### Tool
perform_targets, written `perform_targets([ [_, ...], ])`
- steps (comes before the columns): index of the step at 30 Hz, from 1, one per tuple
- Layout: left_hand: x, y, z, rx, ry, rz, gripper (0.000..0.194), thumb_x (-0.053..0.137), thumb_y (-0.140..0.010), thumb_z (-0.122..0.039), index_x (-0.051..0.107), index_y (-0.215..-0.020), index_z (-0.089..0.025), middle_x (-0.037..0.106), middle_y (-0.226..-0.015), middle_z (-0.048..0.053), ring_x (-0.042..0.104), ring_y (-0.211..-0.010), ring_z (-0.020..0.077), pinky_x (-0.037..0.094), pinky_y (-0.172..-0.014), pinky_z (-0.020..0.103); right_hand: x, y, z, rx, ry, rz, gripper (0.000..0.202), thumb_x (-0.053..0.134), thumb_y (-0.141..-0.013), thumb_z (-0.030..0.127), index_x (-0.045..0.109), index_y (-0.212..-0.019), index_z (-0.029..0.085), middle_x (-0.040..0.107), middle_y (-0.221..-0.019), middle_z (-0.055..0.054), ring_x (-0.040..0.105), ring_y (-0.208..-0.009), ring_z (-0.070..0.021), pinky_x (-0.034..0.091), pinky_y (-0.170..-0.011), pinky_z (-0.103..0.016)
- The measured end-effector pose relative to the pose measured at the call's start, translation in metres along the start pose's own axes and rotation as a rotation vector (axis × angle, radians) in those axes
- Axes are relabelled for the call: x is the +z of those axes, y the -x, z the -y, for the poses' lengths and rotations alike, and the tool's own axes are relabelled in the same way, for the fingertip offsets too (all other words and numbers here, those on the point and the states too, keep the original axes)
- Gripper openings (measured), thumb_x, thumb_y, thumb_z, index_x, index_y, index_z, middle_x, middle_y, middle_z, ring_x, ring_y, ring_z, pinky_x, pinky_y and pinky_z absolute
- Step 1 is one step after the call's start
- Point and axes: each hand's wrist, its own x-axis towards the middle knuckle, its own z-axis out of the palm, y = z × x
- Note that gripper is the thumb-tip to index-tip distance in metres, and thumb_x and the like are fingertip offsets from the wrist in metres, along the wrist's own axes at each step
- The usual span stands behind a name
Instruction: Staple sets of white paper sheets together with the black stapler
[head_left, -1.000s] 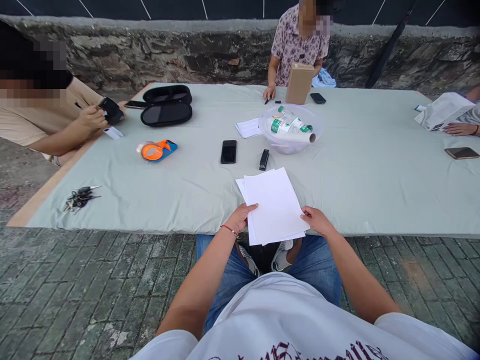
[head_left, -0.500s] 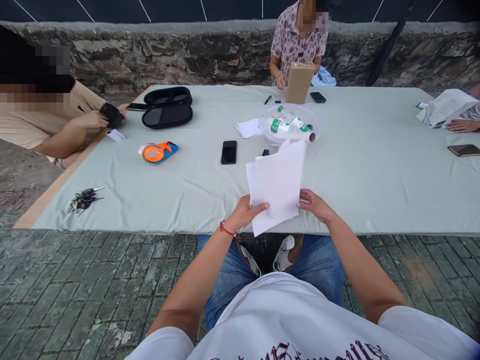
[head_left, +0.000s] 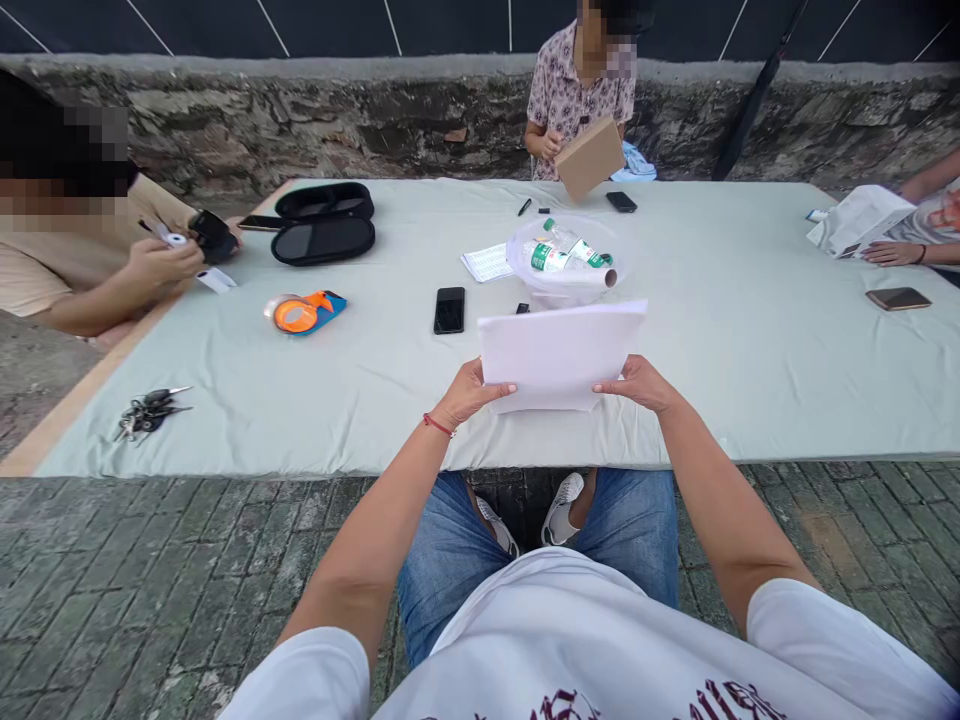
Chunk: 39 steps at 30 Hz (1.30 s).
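Between my hands is a stack of white paper point(head_left: 559, 350), turned with its long side across and held above the near edge of the table. My left hand point(head_left: 471, 392) grips its left end, thumb lying on the near face and the other fingers behind it. At the right end, my right hand point(head_left: 637, 384) pinches the sheets the same way. Just beyond the stack stands a clear plastic bowl point(head_left: 517, 262) holding green-labelled bottles point(head_left: 551, 257) and a cardboard roll point(head_left: 607, 278). A black phone point(head_left: 449, 310) lies to the left of the bowl.
On the cloth-covered table point(head_left: 750, 350) are an orange-and-blue tape dispenser point(head_left: 304, 313), keys point(head_left: 152, 414), an open black case point(head_left: 324, 240), a printed sheet point(head_left: 487, 263) and a brown-edged phone point(head_left: 898, 299). Across from me a person handles a cardboard box point(head_left: 591, 160); others sit left and right.
The paper has turned from upright to lengthwise across, its sheets now more even. My right hand has closed on its right end. The person opposite has tilted the cardboard box.
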Motion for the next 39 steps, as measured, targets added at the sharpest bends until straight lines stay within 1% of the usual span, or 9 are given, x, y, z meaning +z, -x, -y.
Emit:
perform_targets([
  [5,0.000,0.002,0.024,-0.045,0.020,-0.022,0.065,0.094,-0.053,-0.034,0.074,-0.110,-0.011,0.073,-0.118,0.017,0.064,-0.116,0.0356,0.051,-0.102,0.048,0.012,-0.003,-0.011,0.060,-0.043,-0.009,0.040,0.089,-0.063,0.041,0.080,-0.096,0.021,0.078,-0.103,-0.005,0.071,-0.102,-0.0285,0.057,-0.091,-0.045],
  [10,0.001,0.004,0.007,0.064,-0.004,0.007,0.065,0.092,-0.058,-0.032,0.072,-0.116,-0.012,0.071,-0.122,0.015,0.061,-0.121,0.0340,0.051,-0.103,0.043,0.018,0.000,-0.001,-0.101,-0.064,-0.113,0.032,0.085,-0.070,0.039,0.080,-0.096,0.023,0.077,-0.105,-0.004,0.069,-0.106,-0.0266,0.054,-0.097,-0.044],
  [14,-0.009,0.000,-0.004,0.093,-0.033,0.051,0.074,0.093,-0.056,-0.026,0.068,-0.125,-0.017,0.070,-0.123,0.014,0.061,-0.120,0.0324,0.050,-0.102,0.041,0.019,0.000,0.007,-0.139,-0.044,-0.067,0.050,0.089,-0.066,0.035,0.075,-0.113,0.026,0.073,-0.119,-0.006,0.065,-0.114,-0.0262,0.054,-0.097,-0.041],
  [18,-0.009,-0.001,0.010,-0.020,-0.034,0.044,0.066,0.092,-0.057,-0.029,0.071,-0.117,-0.014,0.071,-0.121,0.016,0.062,-0.118,0.0338,0.050,-0.103,0.045,0.025,-0.003,0.001,-0.072,-0.063,-0.023,0.058,0.091,-0.063,0.036,0.073,-0.116,0.023,0.073,-0.116,-0.008,0.067,-0.109,-0.0270,0.055,-0.096,-0.042],
  [20,-0.005,-0.001,0.018,-0.018,-0.021,-0.016,0.064,0.091,-0.060,-0.035,0.071,-0.117,-0.013,0.072,-0.121,0.015,0.062,-0.119,0.0334,0.049,-0.105,0.046,0.027,-0.005,-0.002,-0.078,-0.084,-0.013,0.057,0.090,-0.064,0.038,0.073,-0.116,0.022,0.074,-0.114,-0.008,0.067,-0.109,-0.0276,0.054,-0.097,-0.044],
  [24,0.002,-0.005,0.023,0.098,0.104,-0.214,0.074,0.090,-0.062,-0.046,0.066,-0.125,-0.016,0.072,-0.121,0.014,0.060,-0.124,0.0308,0.044,-0.111,0.046,0.028,-0.011,-0.003,-0.109,-0.118,0.062,0.059,0.086,-0.069,0.042,0.070,-0.122,0.022,0.073,-0.119,-0.007,0.065,-0.115,-0.0274,0.050,-0.103,-0.045],
  [32,0.009,-0.003,0.012,0.110,0.361,-0.292,0.071,0.089,-0.066,-0.044,0.063,-0.128,-0.024,0.069,-0.128,0.011,0.054,-0.134,0.0274,0.039,-0.117,0.045,0.025,-0.008,-0.002,-0.089,-0.174,0.041,0.063,0.086,-0.070,0.041,0.066,-0.127,0.025,0.070,-0.127,-0.006,0.064,-0.119,-0.0281,0.051,-0.101,-0.042],
  [36,0.011,-0.004,0.005,0.045,0.429,-0.364,0.056,0.084,-0.074,-0.043,0.064,-0.122,-0.021,0.070,-0.127,0.011,0.058,-0.130,0.0270,0.043,-0.116,0.046,0.029,0.001,-0.006,0.082,-0.102,0.067,0.053,0.085,-0.071,0.044,0.072,-0.117,0.022,0.074,-0.119,-0.007,0.068,-0.111,-0.0303,0.055,-0.094,-0.043],
  [39,0.009,-0.008,0.006,-0.077,0.429,-0.424,0.044,0.081,-0.079,-0.040,0.067,-0.113,-0.016,0.073,-0.120,0.013,0.065,-0.121,0.0286,0.048,-0.111,0.047,0.038,0.007,-0.018,0.132,-0.187,0.034,0.050,0.081,-0.075,0.049,0.072,-0.116,0.021,0.074,-0.117,-0.008,0.069,-0.106,-0.0281,0.056,-0.090,-0.040],
])
